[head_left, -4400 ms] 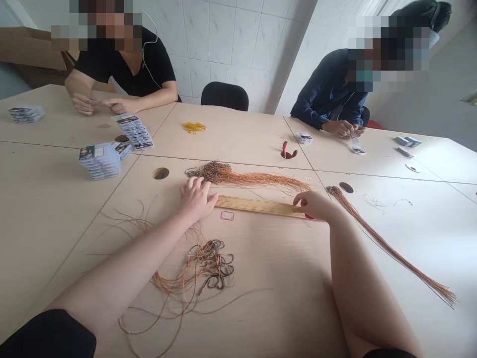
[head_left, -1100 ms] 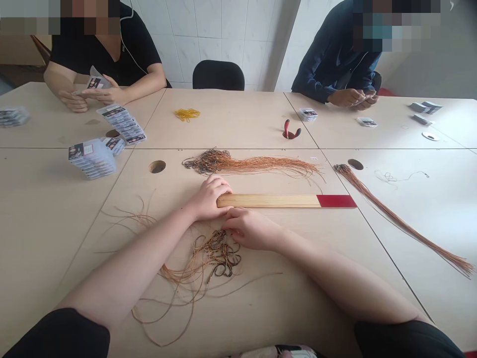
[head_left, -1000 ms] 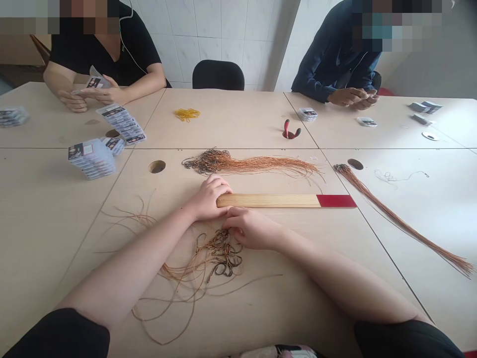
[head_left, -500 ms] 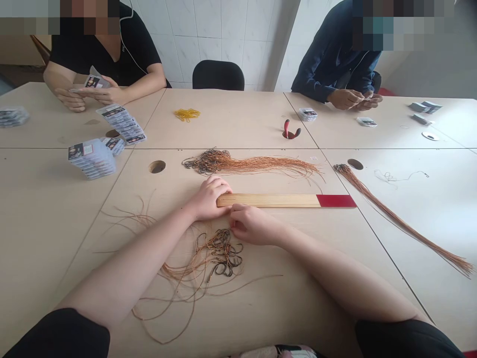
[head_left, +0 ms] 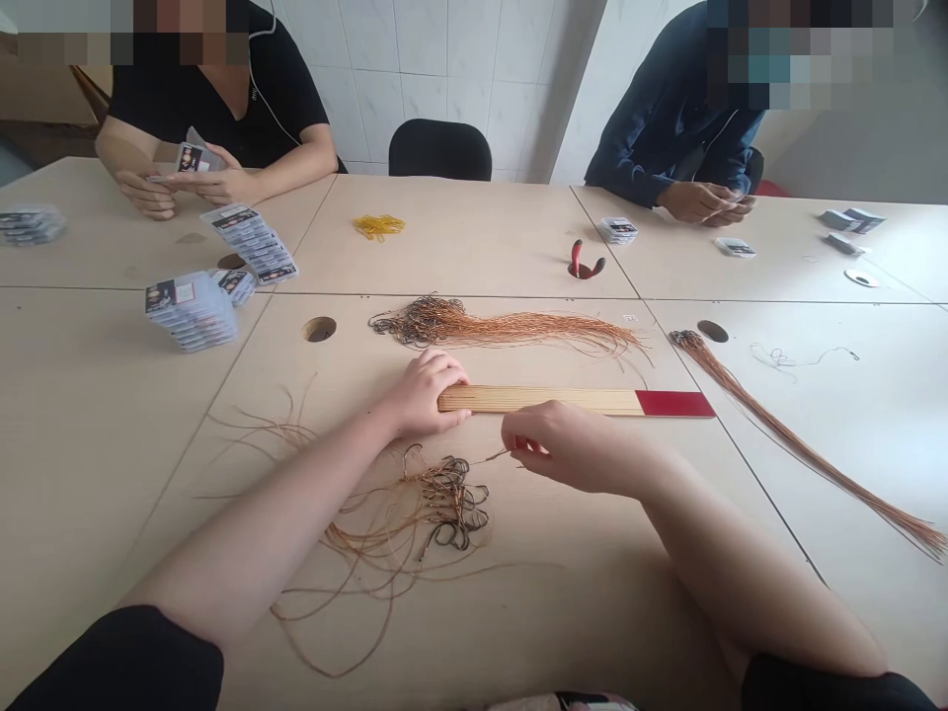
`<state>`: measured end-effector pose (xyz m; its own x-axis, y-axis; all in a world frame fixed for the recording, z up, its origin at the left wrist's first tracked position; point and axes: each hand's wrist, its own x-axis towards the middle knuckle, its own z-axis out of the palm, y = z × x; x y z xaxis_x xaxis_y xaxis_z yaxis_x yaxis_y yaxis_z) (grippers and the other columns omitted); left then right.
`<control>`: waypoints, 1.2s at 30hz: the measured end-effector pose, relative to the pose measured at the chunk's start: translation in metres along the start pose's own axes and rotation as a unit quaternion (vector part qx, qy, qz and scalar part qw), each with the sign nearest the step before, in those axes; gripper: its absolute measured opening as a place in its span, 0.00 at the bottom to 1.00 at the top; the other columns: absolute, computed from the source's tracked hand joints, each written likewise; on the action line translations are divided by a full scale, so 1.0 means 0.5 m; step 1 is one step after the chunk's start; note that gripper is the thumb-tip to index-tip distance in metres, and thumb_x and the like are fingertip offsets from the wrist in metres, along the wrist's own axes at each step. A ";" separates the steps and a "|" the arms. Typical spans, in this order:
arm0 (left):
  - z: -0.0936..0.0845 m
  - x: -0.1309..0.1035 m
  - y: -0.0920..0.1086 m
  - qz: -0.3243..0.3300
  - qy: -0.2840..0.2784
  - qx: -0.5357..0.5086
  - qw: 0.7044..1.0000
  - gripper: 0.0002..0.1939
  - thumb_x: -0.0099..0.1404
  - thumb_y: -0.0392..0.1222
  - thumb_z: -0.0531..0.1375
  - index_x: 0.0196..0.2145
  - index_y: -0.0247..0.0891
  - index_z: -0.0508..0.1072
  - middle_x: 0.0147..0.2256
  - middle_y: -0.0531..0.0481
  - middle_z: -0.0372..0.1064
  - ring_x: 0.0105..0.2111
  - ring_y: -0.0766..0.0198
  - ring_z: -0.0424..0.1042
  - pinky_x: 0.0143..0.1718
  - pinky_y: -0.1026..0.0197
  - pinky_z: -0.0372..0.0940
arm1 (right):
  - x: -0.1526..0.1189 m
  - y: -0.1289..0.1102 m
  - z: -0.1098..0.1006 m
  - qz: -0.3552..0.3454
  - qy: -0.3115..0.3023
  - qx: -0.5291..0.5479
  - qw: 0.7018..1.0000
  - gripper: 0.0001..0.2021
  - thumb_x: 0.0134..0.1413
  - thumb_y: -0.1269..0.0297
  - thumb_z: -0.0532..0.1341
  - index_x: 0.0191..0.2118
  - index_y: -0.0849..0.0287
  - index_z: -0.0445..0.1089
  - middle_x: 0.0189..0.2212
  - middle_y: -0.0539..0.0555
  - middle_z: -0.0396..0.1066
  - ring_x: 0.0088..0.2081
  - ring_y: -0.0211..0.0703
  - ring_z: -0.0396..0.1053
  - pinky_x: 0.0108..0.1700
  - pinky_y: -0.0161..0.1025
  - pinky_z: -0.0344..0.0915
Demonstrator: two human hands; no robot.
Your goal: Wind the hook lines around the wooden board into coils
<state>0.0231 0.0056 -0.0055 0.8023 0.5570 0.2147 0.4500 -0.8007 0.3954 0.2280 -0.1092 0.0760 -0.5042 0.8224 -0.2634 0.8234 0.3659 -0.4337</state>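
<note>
My left hand (head_left: 430,393) grips the left end of a flat wooden board (head_left: 548,400), fingers along its far edge and thumb at its near edge. The board has thin lengthwise lines and a dark red right end. Just in front of it, my right hand (head_left: 567,446) is closed in a pinch on a thin brown fishing line (head_left: 495,456). Below my hands lies a loose pile of dark fishing hooks (head_left: 455,504) with tangled brown lines spreading left. Beyond the board rests a large bundle of hooks with orange-brown lines (head_left: 533,328).
Another line bundle (head_left: 785,425) lies at right. Stacked plastic packs (head_left: 193,314) stand at left. Red-handled pliers (head_left: 576,259) stick up from a table hole. Yellow pieces (head_left: 379,227) lie farther back. Two people sit across the table, their hands (head_left: 214,183) on small items.
My right hand has moved right, away from my left hand, with a line now showing at its fingers. One hook has shifted at the pile's upper left. My left hand stays on the board.
</note>
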 end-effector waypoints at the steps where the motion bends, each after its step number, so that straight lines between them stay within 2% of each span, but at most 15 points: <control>1: 0.000 0.000 0.000 0.000 0.001 -0.001 1.000 0.17 0.53 0.50 0.59 0.38 0.40 0.68 0.42 0.47 0.65 0.48 0.54 0.56 0.53 0.50 0.53 | -0.006 -0.004 -0.005 -0.004 -0.008 0.001 1.000 0.06 0.56 0.70 0.50 0.33 0.57 0.64 0.29 0.49 0.68 0.27 0.34 0.61 0.25 0.31 0.50; 9: 0.000 0.000 0.001 0.001 0.010 -0.003 1.000 0.17 0.52 0.49 0.60 0.38 0.40 0.69 0.41 0.47 0.65 0.48 0.54 0.57 0.53 0.49 0.53 | -0.048 -0.032 -0.020 0.004 -0.018 -0.041 0.999 0.10 0.50 0.76 0.52 0.36 0.55 0.63 0.30 0.49 0.69 0.27 0.35 0.62 0.24 0.32 0.51; 14: -0.001 0.000 -0.001 0.002 0.008 -0.003 1.000 0.17 0.53 0.50 0.60 0.38 0.39 0.69 0.41 0.47 0.65 0.48 0.54 0.57 0.53 0.49 0.53 | -0.080 -0.009 -0.042 0.027 -0.010 -0.033 0.999 0.09 0.49 0.75 0.53 0.35 0.54 0.63 0.29 0.49 0.68 0.26 0.35 0.63 0.24 0.33 0.54; 19: 0.000 0.001 -0.002 0.004 0.008 -0.004 1.000 0.17 0.53 0.51 0.60 0.38 0.39 0.69 0.41 0.47 0.65 0.48 0.54 0.57 0.53 0.49 0.53 | -0.121 0.015 -0.079 -0.003 0.018 -0.001 1.000 0.05 0.53 0.71 0.52 0.33 0.53 0.62 0.29 0.48 0.68 0.28 0.35 0.64 0.27 0.34 0.59; 24: -0.002 0.002 0.000 0.008 0.009 -0.002 1.000 0.17 0.53 0.50 0.60 0.38 0.39 0.69 0.41 0.47 0.65 0.47 0.54 0.57 0.53 0.49 0.53 | -0.144 0.013 -0.108 -0.032 0.016 0.054 0.998 0.06 0.55 0.70 0.51 0.30 0.53 0.61 0.27 0.48 0.67 0.26 0.33 0.64 0.28 0.33 0.61; 31: -0.007 0.002 0.007 0.005 0.010 -0.006 1.000 0.16 0.53 0.48 0.61 0.38 0.39 0.68 0.40 0.47 0.65 0.46 0.55 0.58 0.52 0.50 0.54 | -0.165 0.025 -0.129 -0.038 0.039 0.073 0.996 0.06 0.55 0.70 0.52 0.29 0.53 0.60 0.25 0.49 0.64 0.24 0.34 0.61 0.29 0.35 0.62; 36: -0.007 0.003 0.008 -0.003 0.012 -0.013 1.000 0.16 0.52 0.47 0.61 0.38 0.39 0.68 0.40 0.47 0.65 0.46 0.54 0.58 0.52 0.49 0.55 | -0.194 0.052 -0.134 -0.041 0.092 0.051 0.994 0.06 0.56 0.69 0.52 0.30 0.51 0.60 0.25 0.48 0.63 0.26 0.35 0.61 0.37 0.39 0.63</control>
<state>0.0248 0.0037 -0.0006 0.7899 0.5670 0.2337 0.4436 -0.7914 0.4205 0.3157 -0.1504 0.1483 -0.5044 0.8609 -0.0665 0.7463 0.3959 -0.5351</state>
